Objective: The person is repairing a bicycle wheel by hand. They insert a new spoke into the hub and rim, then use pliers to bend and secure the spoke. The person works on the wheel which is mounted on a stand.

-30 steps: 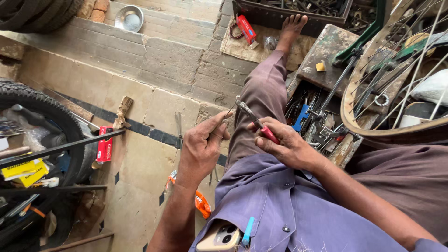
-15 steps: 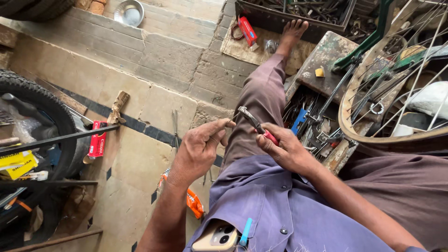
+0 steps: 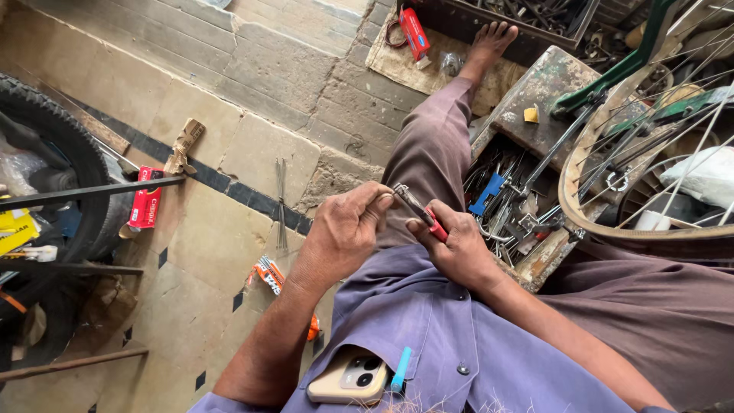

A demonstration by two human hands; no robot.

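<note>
I sit on a stone floor with my legs stretched out. My right hand (image 3: 457, 246) is closed on red-handled pliers (image 3: 419, 208), whose jaws point up and left. My left hand (image 3: 345, 229) is right beside the jaws, its thumb and fingers pinched on something small at the plier tip; what it is I cannot make out. Both hands hover above my left thigh, in front of my purple shirt. A phone (image 3: 348, 378) and a blue pen (image 3: 401, 369) stick out of the shirt pocket.
A worn toolbox (image 3: 535, 84) full of metal tools stands at my right. A bicycle wheel rim (image 3: 612, 222) with spokes leans over it. A black tyre (image 3: 65, 145) and a dark rod (image 3: 92, 190) lie left. Small red boxes (image 3: 144, 199), an orange packet (image 3: 267, 274) and thin spokes (image 3: 281, 200) are on the floor.
The view has shifted slightly. My left hand's fingers have closed in on the plier tip, and both hands stay together over my thigh.
</note>
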